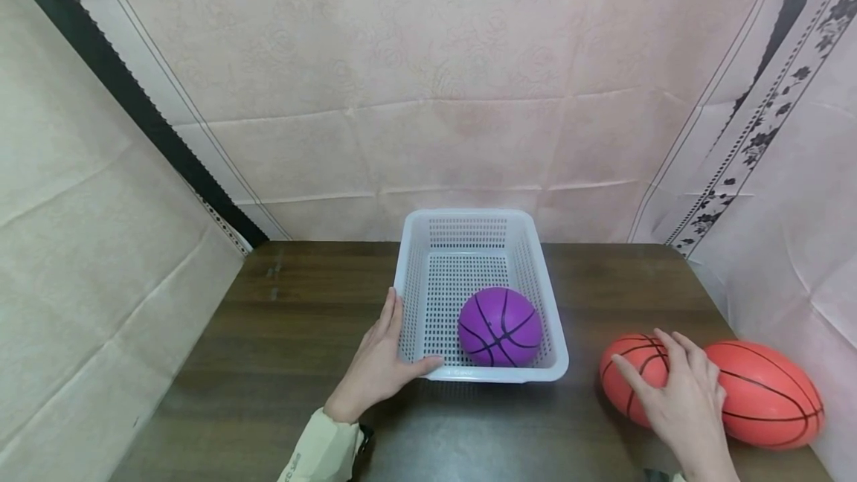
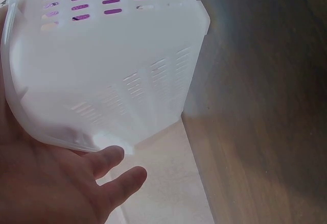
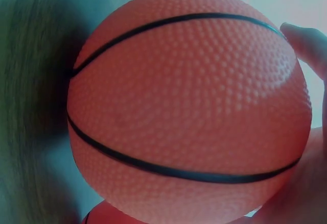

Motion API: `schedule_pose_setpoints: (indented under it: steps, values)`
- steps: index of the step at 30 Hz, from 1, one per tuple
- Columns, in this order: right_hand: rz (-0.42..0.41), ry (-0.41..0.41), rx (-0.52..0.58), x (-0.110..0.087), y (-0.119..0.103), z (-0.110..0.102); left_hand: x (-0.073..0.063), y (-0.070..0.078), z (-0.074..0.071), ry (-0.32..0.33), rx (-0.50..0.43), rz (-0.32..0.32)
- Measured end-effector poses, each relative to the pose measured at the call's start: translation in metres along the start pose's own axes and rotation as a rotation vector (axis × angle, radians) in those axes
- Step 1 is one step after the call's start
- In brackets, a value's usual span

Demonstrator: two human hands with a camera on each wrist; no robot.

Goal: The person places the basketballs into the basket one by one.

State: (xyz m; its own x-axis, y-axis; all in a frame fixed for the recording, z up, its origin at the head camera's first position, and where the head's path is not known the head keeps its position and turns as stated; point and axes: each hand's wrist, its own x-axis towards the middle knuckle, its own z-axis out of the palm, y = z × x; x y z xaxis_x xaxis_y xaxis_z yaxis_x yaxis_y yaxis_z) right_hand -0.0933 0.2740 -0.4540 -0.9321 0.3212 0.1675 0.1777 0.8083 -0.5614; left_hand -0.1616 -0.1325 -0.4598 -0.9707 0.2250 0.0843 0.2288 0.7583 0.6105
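Observation:
A white plastic basket [image 1: 478,374] stands on the table, with a purple toy basketball [image 1: 500,327] in its near right part. At the basket's near left corner is my left hand [image 1: 382,363], its thumb on the front rim and its straight fingers along the outer left side. Two relaxed fingers [image 2: 122,185] stick out past the rim in the left wrist view. My right hand [image 1: 689,400] grips the left red toy basketball [image 1: 619,374] from above, thumb and fingers spread over it. In the right wrist view this red basketball [image 3: 189,101] hides most of that hand.
A second red basketball [image 1: 770,393] sits right beside the gripped one, near the table's right edge. Pale cloth [image 1: 428,95] hangs behind the dark wooden table [image 1: 301,363] and on both sides of it.

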Motion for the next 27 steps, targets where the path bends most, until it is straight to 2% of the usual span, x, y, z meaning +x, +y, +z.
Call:
schedule_pose_setpoints:
  steps: [27]
  values:
    - [0.005,0.019,-0.065,-0.0025,0.0025,0.0049,-0.0003,0.0012,0.0000,0.005,-0.010,-0.005]
